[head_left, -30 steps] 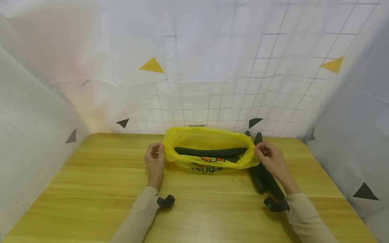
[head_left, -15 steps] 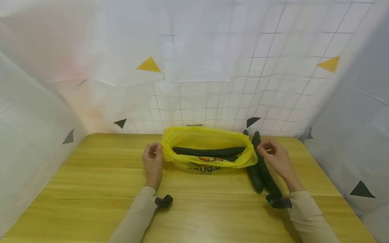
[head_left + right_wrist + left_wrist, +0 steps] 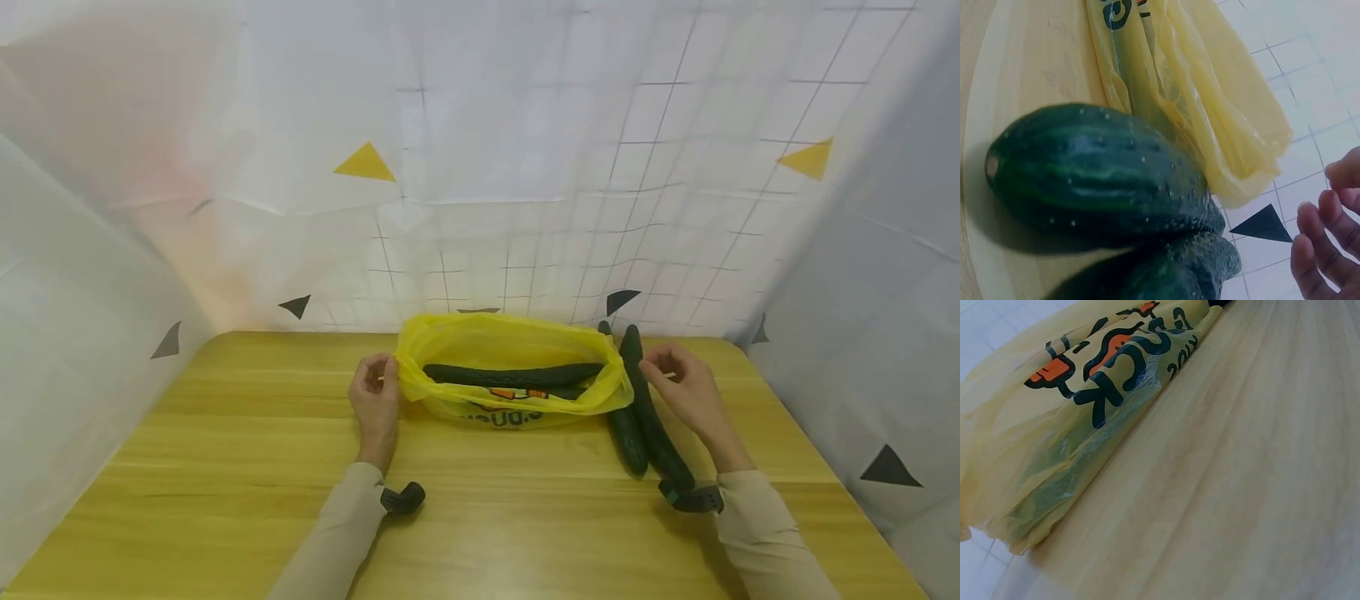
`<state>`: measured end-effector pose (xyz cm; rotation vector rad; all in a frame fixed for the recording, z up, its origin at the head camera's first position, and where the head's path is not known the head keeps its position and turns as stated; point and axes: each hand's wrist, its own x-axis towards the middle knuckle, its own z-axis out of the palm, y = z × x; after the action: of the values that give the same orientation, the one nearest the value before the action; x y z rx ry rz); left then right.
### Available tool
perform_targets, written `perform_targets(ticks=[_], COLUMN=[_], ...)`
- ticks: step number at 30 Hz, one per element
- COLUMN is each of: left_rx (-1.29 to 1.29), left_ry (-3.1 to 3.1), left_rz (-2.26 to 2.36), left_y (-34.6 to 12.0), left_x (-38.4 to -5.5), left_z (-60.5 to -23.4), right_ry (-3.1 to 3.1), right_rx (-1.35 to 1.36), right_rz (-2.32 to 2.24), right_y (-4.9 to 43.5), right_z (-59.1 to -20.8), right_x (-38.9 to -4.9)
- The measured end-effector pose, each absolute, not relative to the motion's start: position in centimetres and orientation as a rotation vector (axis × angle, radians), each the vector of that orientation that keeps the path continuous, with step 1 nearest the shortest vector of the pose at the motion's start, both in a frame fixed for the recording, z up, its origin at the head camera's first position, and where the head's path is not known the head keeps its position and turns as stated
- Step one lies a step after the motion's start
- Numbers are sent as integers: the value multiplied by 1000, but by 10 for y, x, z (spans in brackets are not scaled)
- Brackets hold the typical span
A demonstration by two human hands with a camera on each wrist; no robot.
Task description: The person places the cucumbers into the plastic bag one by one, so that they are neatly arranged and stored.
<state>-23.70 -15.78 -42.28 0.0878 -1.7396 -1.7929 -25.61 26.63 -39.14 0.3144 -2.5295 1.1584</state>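
Note:
A yellow plastic bag [image 3: 444, 406] with dark printing stands with its mouth wide, and a cucumber [image 3: 517, 377] lies across inside it above another dark green one. At the bag's left rim my left hand [image 3: 375, 408] pinches the plastic; the left wrist view shows the bag's printed side [image 3: 1022, 440] but almost nothing of that hand. My right hand [image 3: 692, 398] hovers beside the cucumbers on the right, fingers loosely bent and holding nothing. Two cucumbers lie there side by side, the nearer-left one [image 3: 628, 442] and the right one [image 3: 654, 421], tips pointing away behind the bag.
The wooden table [image 3: 480, 508] has a white sheet wall [image 3: 495, 242] close behind it, marked with grid lines and triangles. Sheets also flank the left and right. A dark device sits on each wrist, the right one [image 3: 693, 498] near a cucumber's end.
My right hand has let go of the bag's right rim and moved a little to the right, apart from it. The left hand keeps its hold; the bag stays put.

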Motion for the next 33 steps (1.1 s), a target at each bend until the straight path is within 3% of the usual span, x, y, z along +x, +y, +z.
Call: perform_targets(ticks=[15,33], left_rx=[78,89], left_ry=[-1726,-1735], left_rz=[-1802,-1813], left_y=[-158,-158], left_x=[-237,-238], left_z=[-422,-423], right_ry=[-2630,-3016], right_rx=[314,90], right_rz=[1179,1260], right_y=[276,279], right_z=[-400,-410], right_x=[-260,-264])
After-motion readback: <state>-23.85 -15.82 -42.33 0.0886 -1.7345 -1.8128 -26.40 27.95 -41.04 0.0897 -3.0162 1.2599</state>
